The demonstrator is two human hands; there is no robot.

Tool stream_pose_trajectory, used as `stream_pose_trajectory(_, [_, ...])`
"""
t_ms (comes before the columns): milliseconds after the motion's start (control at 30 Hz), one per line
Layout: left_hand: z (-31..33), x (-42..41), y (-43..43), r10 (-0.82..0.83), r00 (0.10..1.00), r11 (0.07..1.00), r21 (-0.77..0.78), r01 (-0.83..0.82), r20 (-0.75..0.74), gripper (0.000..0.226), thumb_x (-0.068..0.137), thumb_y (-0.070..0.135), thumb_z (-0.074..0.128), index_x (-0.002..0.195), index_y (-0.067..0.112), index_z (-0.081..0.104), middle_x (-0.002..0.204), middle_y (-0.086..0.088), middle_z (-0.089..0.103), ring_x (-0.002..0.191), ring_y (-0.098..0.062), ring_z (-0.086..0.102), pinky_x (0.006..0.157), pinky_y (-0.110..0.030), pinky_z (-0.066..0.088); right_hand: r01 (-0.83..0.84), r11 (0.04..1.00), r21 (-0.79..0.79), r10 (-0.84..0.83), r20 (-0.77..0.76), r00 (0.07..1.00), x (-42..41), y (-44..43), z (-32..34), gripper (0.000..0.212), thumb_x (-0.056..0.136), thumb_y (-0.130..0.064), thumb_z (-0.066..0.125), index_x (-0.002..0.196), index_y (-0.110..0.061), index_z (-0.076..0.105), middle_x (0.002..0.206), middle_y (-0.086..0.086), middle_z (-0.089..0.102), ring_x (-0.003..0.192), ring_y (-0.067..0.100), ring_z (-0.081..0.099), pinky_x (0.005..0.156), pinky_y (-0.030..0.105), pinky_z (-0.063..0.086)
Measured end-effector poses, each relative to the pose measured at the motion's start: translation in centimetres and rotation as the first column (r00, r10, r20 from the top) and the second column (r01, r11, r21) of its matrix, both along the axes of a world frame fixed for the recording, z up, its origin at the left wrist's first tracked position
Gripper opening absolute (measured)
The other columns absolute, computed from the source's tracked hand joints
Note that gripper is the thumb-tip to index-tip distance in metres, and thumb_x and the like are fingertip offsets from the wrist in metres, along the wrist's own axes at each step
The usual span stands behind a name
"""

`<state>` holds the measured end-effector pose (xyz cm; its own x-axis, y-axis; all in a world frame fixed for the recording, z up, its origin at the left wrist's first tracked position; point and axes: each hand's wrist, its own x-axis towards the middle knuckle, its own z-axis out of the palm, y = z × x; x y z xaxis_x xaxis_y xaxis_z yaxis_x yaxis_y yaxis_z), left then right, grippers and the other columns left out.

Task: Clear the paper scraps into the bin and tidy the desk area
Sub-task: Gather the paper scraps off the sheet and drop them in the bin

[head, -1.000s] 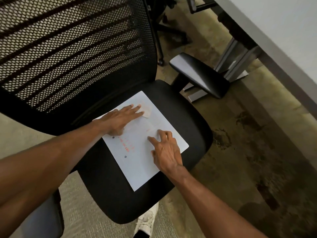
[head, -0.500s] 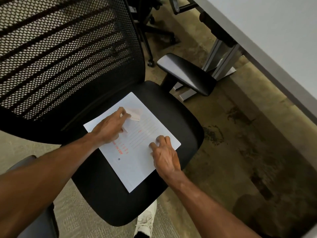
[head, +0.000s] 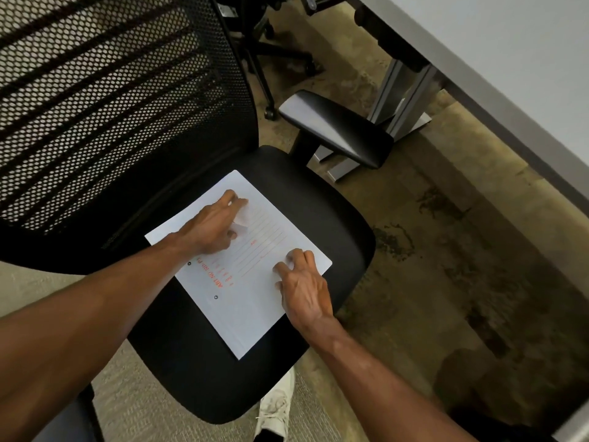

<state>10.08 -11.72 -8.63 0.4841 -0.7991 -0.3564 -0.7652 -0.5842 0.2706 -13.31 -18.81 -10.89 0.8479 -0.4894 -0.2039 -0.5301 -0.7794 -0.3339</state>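
Observation:
A white sheet of paper point(head: 251, 301) with red printed lines and two punch holes lies on the black seat point(head: 191, 371) of an office chair. My left hand point(head: 212, 229) rests on the sheet's upper part, fingers curled around a small pale paper scrap point(head: 243, 230). My right hand point(head: 302, 288) presses flat on the sheet's right edge, fingertips spread, holding nothing.
The chair's mesh backrest point(head: 111, 106) rises at left and its armrest point(head: 338, 129) juts out to the right. A grey desk point(head: 510, 59) with a metal leg point(head: 401, 100) stands at upper right. Stained carpet point(head: 446, 250) covers the floor. A white shoe point(head: 275, 409) shows below the seat.
My left hand has gone from lying flat over the small scrap to curling its fingers around it. My right hand slid slightly toward the sheet's right edge. The view shifted.

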Motion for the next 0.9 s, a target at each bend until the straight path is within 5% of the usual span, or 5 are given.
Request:
stream_pose_trajectory(167, [0.2,-1.2,0.4,0.007,0.998,0.991,-0.132,0.002,0.064,0.022,0.094,0.012,0.078,0.114,0.011,0.07,0.117,-0.007,0.067,0.1,-0.026,0.07,0.082,-0.029,0.056,0.002,1.0,0.012,-0.003,0.061,0.998,-0.4,-0.4,-0.5,0.043,0.082,-0.004,0.083,0.121,-0.013,0.066,0.128,0.01,0.053,0.118,0.028,0.052,0.065,0.04,0.063])
stream_pose_trajectory(433, [1.2,-7.3,-0.7,0.148,0.984,0.951,-0.29,-0.112,0.104,0.019,0.092,0.021,0.082,0.109,0.012,0.079,0.099,-0.01,0.07,0.09,-0.029,0.066,0.07,-0.035,0.05,0.214,0.97,0.119,-0.237,0.238,0.942,-2.8,-1.5,-1.0,0.023,0.084,-0.012,0.086,0.102,-0.016,0.074,0.106,0.0,0.059,0.1,0.017,0.055,0.066,0.028,0.059])
stream_pose_trajectory(767, [1.4,-22.2,-4.7,0.165,0.945,0.923,-0.293,-0.249,-0.284,0.023,0.086,0.038,0.083,0.1,0.02,0.079,0.096,0.0,0.078,0.091,-0.02,0.071,0.074,-0.035,0.053,0.666,0.649,0.367,-0.76,0.27,0.591,-14.9,-4.0,1.0,0.016,0.076,-0.026,0.091,0.074,-0.024,0.075,0.089,-0.007,0.061,0.089,0.013,0.06,0.071,0.008,0.038])
stream_pose_trajectory(900, [0.6,-28.8,-6.9,0.089,0.883,0.944,-0.244,-0.222,-0.46,0.019,0.089,0.034,0.082,0.09,0.017,0.074,0.085,0.004,0.079,0.08,-0.013,0.074,0.07,-0.038,0.06,0.789,0.498,0.361,-0.865,0.268,0.424,-21.8,-5.1,1.1,0.017,0.079,-0.027,0.089,0.075,-0.025,0.072,0.085,-0.009,0.066,0.084,0.015,0.064,0.067,0.023,0.044])
